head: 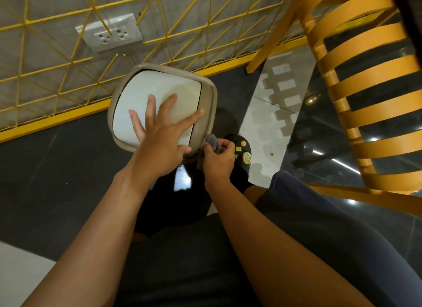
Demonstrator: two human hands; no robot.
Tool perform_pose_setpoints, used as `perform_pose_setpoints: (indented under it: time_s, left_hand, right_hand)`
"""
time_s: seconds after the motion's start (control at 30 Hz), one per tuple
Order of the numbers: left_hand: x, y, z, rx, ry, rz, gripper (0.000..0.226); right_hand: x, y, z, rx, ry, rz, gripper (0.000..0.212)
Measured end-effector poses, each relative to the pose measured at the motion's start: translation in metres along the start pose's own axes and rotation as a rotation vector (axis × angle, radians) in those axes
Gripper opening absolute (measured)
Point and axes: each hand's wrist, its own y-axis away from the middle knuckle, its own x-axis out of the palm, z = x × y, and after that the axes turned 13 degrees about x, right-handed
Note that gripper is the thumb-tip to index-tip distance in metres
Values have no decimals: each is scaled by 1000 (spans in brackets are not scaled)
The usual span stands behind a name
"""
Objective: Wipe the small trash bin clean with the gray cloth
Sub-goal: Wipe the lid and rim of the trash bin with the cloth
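so the wiping step looks to be underway here, working on the outside edge of the small trash bin (209, 96). the left hand (157, 133) is spread wide open, fingers straight and flat on the white lid (155, 89), pressing down to steady the bin rather than gripping anything. the right hand (217, 160) sits just beside the left hand's thumb side, fingers curled around the bunched gray cloth (213, 142), which is pushed up against the bin's beige rim at the corner nearest the person. the bin itself is right under the left hand, standing on the dark floor (57, 169), and just past the right hand there's a black shoe (243, 151) with little charms on it. a yellow chair (365, 78) is well off beyond the right hand.

best guess for the next move: slide the cloth along the rim away from that corner, with the left hand holding the bin so it doesn't twist or scoot. the lid under the left palm probably needs a pass too, so the person would have to shift that hand. how clean the sides are, can't tell from this angle.
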Motion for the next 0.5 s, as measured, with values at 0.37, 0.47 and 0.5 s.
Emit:
perform_pose_setpoints:
  time_s: [0.37, 0.47, 0.5]
  left_hand:
    - [0, 0, 0, 9, -23, 8, 75]
    - [0, -1, 1, 14, -20, 8, 76]
    - [0, -2, 1, 14, -17, 9, 76]
  right_hand:
    - [-4, -13, 16, -155, 103, 17, 17]
    - [0, -29, 44, -229, 172, 22, 17]
    - [1, -35, 54, -242, 196, 22, 16]
